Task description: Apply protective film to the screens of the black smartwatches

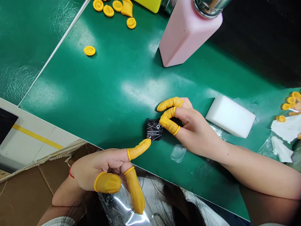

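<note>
A small black square piece (154,130) with white printing lies on the green table. My right hand (185,122), in yellow finger cots, pinches at its upper right corner with thumb and index finger. The index finger of my left hand (117,166) reaches to its lower left edge. Below that finger, the left hand's other cot-covered fingers are at a clear plastic bag (131,210) with faint printing, held at the table's near edge. A clear rounded-square film (178,153) lies just below my right hand.
A white foam block (230,116) sits right of my right hand. Behind stands a pink bottle (185,37). Loose yellow finger cots (89,51) lie at the upper left, more at the far right beside torn white paper (285,128). A cardboard box (28,191) is at the lower left.
</note>
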`<state>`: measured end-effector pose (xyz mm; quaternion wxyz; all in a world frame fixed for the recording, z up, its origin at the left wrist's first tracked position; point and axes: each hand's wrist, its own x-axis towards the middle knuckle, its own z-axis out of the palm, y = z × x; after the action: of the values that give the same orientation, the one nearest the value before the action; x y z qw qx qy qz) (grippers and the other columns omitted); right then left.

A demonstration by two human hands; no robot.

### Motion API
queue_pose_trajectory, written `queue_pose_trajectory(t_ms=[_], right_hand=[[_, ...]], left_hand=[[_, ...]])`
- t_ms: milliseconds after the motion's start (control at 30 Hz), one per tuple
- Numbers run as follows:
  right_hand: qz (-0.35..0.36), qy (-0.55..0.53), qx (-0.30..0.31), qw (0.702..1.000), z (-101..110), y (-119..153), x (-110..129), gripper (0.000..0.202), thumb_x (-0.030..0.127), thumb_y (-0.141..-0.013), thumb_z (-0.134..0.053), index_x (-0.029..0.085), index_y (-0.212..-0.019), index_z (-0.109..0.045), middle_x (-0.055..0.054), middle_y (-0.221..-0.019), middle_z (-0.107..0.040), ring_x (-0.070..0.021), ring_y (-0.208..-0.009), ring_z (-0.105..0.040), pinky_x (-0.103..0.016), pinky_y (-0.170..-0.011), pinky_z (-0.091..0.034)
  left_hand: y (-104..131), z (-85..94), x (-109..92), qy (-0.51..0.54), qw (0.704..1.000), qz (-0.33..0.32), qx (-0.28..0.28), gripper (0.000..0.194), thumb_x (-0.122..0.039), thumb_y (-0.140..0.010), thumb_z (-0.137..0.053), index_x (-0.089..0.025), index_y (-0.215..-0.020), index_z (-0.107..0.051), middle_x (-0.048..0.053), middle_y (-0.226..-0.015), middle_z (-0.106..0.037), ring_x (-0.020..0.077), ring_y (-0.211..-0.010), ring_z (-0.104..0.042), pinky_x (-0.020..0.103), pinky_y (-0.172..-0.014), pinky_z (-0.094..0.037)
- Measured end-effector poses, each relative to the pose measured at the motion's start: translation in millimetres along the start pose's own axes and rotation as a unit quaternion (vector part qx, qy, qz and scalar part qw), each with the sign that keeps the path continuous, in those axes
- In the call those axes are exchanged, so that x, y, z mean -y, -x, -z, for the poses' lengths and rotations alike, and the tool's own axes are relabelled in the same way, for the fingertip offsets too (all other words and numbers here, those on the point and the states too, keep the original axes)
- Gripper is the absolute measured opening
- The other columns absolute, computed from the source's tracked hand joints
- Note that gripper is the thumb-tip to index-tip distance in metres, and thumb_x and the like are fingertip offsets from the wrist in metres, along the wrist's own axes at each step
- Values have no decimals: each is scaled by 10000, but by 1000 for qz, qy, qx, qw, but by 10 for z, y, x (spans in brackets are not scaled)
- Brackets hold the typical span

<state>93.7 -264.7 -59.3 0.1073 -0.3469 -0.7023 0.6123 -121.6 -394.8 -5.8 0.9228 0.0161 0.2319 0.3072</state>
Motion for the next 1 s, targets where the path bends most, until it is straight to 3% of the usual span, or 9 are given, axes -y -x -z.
queue_pose_trajectory(t_ms=[233,533,767,900,1000], right_hand=[[-2,3,-2,1000,-1,0,-12,170,158,-919,-573,148,-752,-604,-76,-1088,-618,-198,-1078,-501,-419,-928,-383],[6,12,5,1000,19,-2,4,196,129,-914,-553,153,-721,-584,-73,-1070,-612,-192,-1101,-514,-404,-936,-364],[8,9,3,1000,16,5,-2,192,142,-918,-553,149,-729,-588,-80,-1070,-617,-184,-1092,-517,-401,-953,-369],[0,11,2,1000,23,3,6,187,162,-922,-558,148,-739,-598,-84,-1094,-616,-191,-1101,-509,-408,-961,-369],[3,12,6,1000,26,-1,5,189,157,-923,-555,149,-741,-601,-83,-1081,-619,-185,-1092,-516,-402,-951,-370]], left_hand=[[12,84,38,-7,1000,-8,20,640,-297,-966,-544,-219,-1533,-259,162,-1067,-699,193,-859,-697,205,-665,-522],[-5,-3,-19,2,999,23,-23,650,-371,-934,-594,-225,-1508,-327,149,-1035,-712,181,-851,-700,198,-680,-514],[-18,-16,-32,9,1000,21,-15,619,-365,-938,-591,-295,-1496,-333,119,-1065,-712,149,-851,-692,165,-681,-484],[1,-12,-23,16,999,29,-32,594,-352,-935,-599,-279,-1480,-377,123,-1037,-715,133,-784,-673,141,-609,-441],[15,19,-4,3,1000,18,1,603,-336,-955,-566,-263,-1506,-332,138,-1050,-707,124,-732,-649,135,-542,-399]])
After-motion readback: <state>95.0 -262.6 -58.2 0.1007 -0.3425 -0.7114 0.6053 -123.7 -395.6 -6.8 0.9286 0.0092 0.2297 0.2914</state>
